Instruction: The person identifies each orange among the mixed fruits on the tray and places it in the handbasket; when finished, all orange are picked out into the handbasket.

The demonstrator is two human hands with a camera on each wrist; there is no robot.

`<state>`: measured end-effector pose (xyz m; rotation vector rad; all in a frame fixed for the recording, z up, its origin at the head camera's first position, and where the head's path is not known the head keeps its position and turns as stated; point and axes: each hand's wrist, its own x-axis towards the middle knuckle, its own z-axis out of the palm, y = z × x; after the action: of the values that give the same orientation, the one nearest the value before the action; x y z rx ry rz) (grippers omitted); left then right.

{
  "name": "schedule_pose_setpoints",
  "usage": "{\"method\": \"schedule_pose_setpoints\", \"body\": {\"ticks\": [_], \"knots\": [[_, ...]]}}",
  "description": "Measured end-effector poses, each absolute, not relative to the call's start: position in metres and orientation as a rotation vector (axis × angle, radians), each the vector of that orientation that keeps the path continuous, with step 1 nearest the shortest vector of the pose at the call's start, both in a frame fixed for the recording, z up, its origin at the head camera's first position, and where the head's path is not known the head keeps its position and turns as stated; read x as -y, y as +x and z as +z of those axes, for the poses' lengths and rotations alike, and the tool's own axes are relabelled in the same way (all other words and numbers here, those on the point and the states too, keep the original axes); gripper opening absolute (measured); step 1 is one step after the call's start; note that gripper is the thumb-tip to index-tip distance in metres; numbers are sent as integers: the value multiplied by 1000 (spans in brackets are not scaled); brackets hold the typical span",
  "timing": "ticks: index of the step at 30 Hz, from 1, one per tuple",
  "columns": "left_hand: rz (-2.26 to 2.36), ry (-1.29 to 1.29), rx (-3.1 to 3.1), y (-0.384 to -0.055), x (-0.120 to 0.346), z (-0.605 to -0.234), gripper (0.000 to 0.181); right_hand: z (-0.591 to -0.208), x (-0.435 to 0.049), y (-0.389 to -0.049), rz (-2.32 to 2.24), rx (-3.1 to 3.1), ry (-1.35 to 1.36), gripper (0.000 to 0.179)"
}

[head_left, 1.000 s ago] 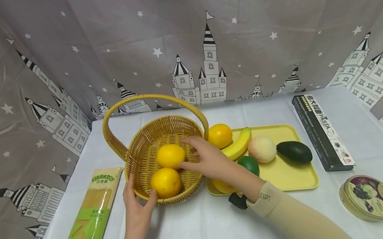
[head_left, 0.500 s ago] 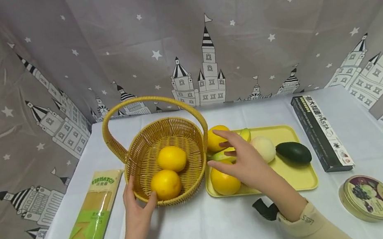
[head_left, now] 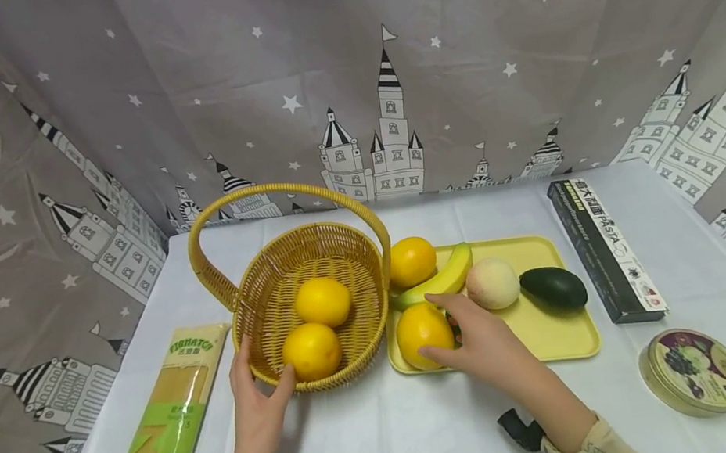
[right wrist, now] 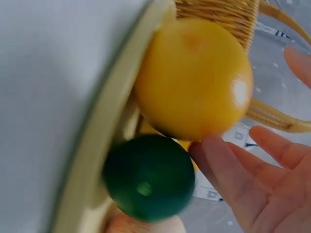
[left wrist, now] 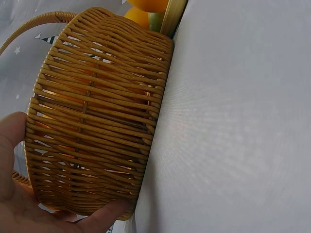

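Note:
My left hand (head_left: pixel 259 405) grips the yellow wicker basket (head_left: pixel 363 282) at its front left, thumb over the rim. In the left wrist view its fingers lie against the woven side (left wrist: pixel 97 121). Two yellow-orange fruits, an upper one (head_left: pixel 323 302) and a lower one (head_left: pixel 311 351), sit inside. My right hand (head_left: pixel 483 334) is at a round orange (head_left: pixel 423 337) on the yellow tray's (head_left: pixel 552 343) near left corner. In the right wrist view a fingertip meets the orange's (right wrist: pixel 194 82) edge, while the thumb (right wrist: pixel 299 63) stands apart. A dark green fruit (right wrist: pixel 150 179) lies beside it.
The tray also carries another orange (head_left: pixel 411 260), a banana (head_left: pixel 439 279), a peach (head_left: pixel 491 283) and an avocado (head_left: pixel 553 288). A black pasta box (head_left: pixel 605 251) and a round tin (head_left: pixel 696 372) lie to the right, a noodle pack (head_left: pixel 161 437) to the left.
My right hand has left the upper fruit in the basket and moved right to the orange on the tray's near corner. My left hand has stayed on the basket.

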<state>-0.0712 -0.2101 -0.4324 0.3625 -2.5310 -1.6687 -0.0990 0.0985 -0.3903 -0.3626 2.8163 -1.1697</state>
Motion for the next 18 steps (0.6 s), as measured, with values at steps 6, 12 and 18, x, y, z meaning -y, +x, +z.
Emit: {"method": "schedule_pose_setpoints", "body": {"ticks": [6, 12, 18], "knots": [[-1671, 364, 2530, -72, 211, -433, 85, -400, -89, -102, -1123, -2828, -411, 72], [-1666, 361, 2532, -71, 211, -432, 85, -409, -77, -102, -1038, -2798, -429, 76], [-1664, 354, 2527, -71, 210, -432, 85, -418, -76, -103, -1033, -2819, -416, 81]]}}
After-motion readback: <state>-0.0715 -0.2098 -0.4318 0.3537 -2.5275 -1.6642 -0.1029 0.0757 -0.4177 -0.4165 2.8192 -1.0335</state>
